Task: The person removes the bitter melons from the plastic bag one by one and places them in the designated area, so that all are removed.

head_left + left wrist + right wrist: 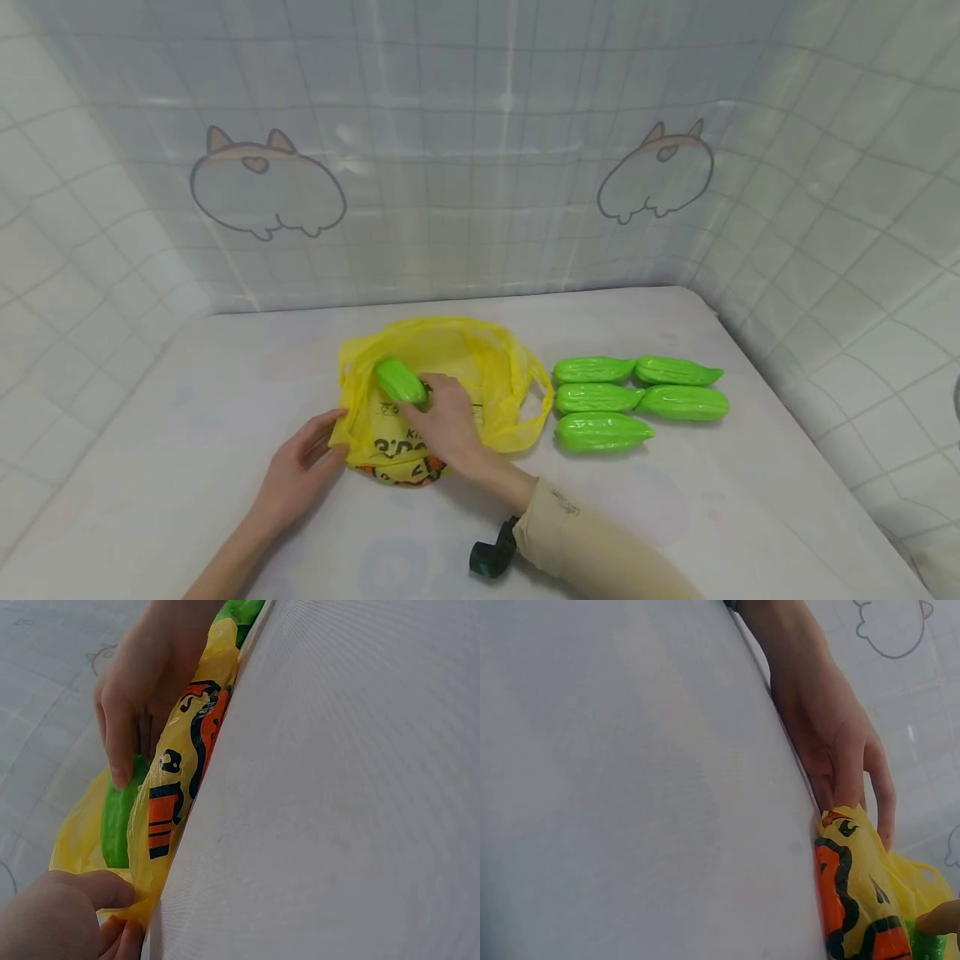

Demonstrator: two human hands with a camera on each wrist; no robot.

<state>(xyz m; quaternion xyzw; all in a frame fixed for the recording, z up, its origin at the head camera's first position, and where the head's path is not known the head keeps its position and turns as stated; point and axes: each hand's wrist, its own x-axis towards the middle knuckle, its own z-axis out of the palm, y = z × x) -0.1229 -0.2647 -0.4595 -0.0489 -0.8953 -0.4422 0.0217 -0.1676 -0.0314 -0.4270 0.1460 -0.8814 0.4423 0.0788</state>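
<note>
A yellow plastic bag (517,367) with dark and orange print lies on the table with its mouth spread. At its near left edge, my left hand (296,475) pinches the plastic between thumb and fingers. My right hand (446,425) reaches over the bag and grips a glossy green bitter gourd (400,382), held tilted inside the opening. In the left wrist view, the gourd (118,825) sits behind the printed bag wall (169,787), my right hand's fingers on its upper end. Only a fingertip (939,919) of my right hand shows in the right wrist view.
Right of the bag, several more green bitter gourds (600,398) lie in two columns on the white tabletop (720,508). A bag handle loop (543,396) reaches close to them. Tiled-pattern walls (465,208) surround the table. A black device (491,558) sits by my right wrist.
</note>
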